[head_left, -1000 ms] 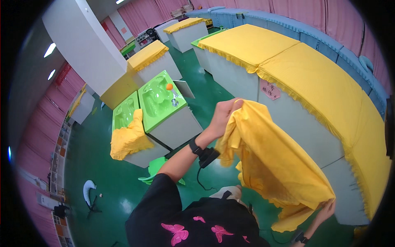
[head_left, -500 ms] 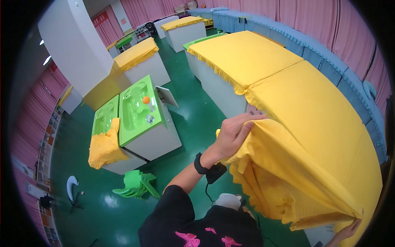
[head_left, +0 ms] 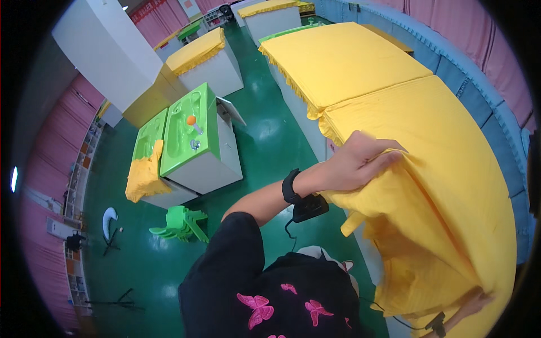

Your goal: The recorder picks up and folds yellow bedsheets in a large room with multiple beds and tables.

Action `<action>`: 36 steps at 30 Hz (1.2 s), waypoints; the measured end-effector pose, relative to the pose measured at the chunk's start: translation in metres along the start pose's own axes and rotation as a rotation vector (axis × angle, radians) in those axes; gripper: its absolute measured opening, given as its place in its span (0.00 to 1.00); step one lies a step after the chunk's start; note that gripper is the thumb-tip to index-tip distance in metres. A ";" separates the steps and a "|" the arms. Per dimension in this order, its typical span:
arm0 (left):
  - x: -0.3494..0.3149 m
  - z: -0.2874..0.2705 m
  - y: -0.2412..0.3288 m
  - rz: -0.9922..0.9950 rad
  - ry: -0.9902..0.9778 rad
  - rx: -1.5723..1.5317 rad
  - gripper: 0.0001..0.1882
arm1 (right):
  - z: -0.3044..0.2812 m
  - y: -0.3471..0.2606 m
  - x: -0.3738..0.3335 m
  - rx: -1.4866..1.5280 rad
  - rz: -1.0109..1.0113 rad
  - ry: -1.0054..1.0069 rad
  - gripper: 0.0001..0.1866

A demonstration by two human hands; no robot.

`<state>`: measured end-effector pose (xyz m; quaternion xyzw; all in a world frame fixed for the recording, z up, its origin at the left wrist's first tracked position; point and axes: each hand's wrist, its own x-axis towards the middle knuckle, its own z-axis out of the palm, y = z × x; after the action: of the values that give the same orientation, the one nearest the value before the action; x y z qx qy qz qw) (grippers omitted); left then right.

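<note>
Both hands grip the yellow cloth [head_left: 445,186]: my left hand [head_left: 355,166] pinches its far edge high, my right hand [head_left: 470,307] clutches the near corner low, so it drapes spread across the right bench [head_left: 372,248].

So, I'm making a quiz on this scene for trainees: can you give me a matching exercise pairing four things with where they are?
Things:
1. left hand
2. right hand
3. small orange ball
4. green stools

Places:
A. on the green floor, stacked
B. on a green-topped table
C. gripping the yellow cloth's upper edge
D. at the cloth's lower corner, near the picture's bottom edge

Pairs: 1-C, 2-D, 3-B, 4-A
</note>
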<state>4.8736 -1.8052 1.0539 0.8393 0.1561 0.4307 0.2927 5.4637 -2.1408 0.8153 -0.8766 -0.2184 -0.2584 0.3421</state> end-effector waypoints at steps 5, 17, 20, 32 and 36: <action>0.059 0.076 -0.061 -0.012 -0.258 -0.034 0.11 | 0.069 0.140 -0.017 0.196 -0.050 -0.522 0.13; 0.180 0.067 -0.237 -0.367 0.165 0.107 0.13 | -0.049 0.020 0.113 0.215 0.265 -0.223 0.12; 0.226 0.080 -0.329 -0.399 0.114 0.197 0.14 | 0.009 -0.069 0.122 0.452 0.208 -0.383 0.20; -0.017 0.187 -0.600 -0.630 -0.268 0.616 0.52 | 0.057 -0.144 -0.188 -0.256 0.184 -0.655 0.54; 0.001 0.192 -0.588 -0.851 0.123 0.475 0.47 | 0.021 -0.110 -0.234 -0.545 0.386 -0.588 0.59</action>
<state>5.0243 -1.4144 0.5987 0.7174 0.5964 0.2742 0.2333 5.2281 -2.1002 0.7151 -0.9957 -0.0628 0.0223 0.0641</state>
